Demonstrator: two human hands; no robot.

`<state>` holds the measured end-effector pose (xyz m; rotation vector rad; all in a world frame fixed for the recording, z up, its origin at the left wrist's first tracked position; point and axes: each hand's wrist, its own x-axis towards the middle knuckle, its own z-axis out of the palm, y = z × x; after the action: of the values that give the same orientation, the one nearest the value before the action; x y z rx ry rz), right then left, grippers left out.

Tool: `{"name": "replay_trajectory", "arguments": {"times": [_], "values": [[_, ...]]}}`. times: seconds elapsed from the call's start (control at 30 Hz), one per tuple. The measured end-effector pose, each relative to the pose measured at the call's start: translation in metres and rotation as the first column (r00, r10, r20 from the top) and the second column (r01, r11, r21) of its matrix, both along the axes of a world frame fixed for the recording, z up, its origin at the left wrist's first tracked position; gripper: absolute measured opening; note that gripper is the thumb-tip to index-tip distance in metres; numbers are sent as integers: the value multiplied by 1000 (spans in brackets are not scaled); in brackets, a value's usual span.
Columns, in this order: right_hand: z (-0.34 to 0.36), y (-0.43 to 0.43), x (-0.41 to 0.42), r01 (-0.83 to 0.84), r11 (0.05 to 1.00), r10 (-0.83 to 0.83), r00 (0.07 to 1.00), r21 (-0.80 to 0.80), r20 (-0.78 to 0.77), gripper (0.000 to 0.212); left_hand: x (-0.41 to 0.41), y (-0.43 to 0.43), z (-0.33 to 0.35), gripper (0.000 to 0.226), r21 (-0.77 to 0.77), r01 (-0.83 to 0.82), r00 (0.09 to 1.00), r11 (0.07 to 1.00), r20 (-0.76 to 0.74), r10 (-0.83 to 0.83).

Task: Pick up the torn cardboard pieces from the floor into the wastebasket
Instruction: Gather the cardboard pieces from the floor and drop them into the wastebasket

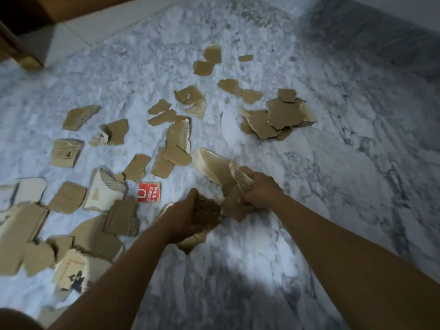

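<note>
Torn brown cardboard pieces lie scattered over the marbled grey-white floor (273, 234). My left hand (188, 215) is closed around a bunch of dark brown cardboard scraps (206, 211) just above the floor. My right hand (258, 190) grips a bundle of larger cardboard pieces (219, 167), one showing a barcode. A heap of pieces (276, 115) lies at the upper right. One piece carries a red printed label (149, 192). More pieces cover the left side (71, 120). No wastebasket is in view.
A wooden furniture leg with a brass foot (28, 60) stands at the upper left. A grey marble skirting and wall (371, 36) run along the upper right. Bare floor stretches to the right of my arms.
</note>
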<state>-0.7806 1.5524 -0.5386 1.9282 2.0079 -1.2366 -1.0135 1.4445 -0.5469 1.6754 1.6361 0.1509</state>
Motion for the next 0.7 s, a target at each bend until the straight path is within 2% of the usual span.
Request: {"name": "replay_trajectory", "arguments": {"times": [0.1,0.13,0.23,0.27,0.4,0.53,0.57,0.63,0.7], "values": [[5,3,7,-7,999,4,998,-40,-70,64,-16,0,7,78,-79,-131,979,988,148,141],[9,5,10,-32,998,27,996,-59,-86,61,-21,2,12,70,-88,-125,982,988,129,136],[20,15,26,-95,980,77,991,-172,-110,48,-29,12,29,26,-145,-94,990,985,86,107],[25,19,33,-102,973,83,992,-206,-99,45,-30,16,35,24,-153,-83,993,985,74,95],[48,38,58,-68,967,57,997,-244,-54,37,-26,42,51,28,-138,-93,995,986,5,95],[58,55,65,-29,989,20,998,-145,-64,33,-8,99,49,30,-94,82,989,992,-112,-93],[57,56,64,-24,992,17,998,-122,-63,35,0,114,43,35,-103,134,973,986,-177,-151],[53,55,60,-13,995,7,998,-100,-61,39,17,134,32,58,-147,255,871,956,-395,-293],[44,54,59,1,993,-8,998,-119,-62,42,32,145,21,75,-222,334,774,916,-489,-401]]}}
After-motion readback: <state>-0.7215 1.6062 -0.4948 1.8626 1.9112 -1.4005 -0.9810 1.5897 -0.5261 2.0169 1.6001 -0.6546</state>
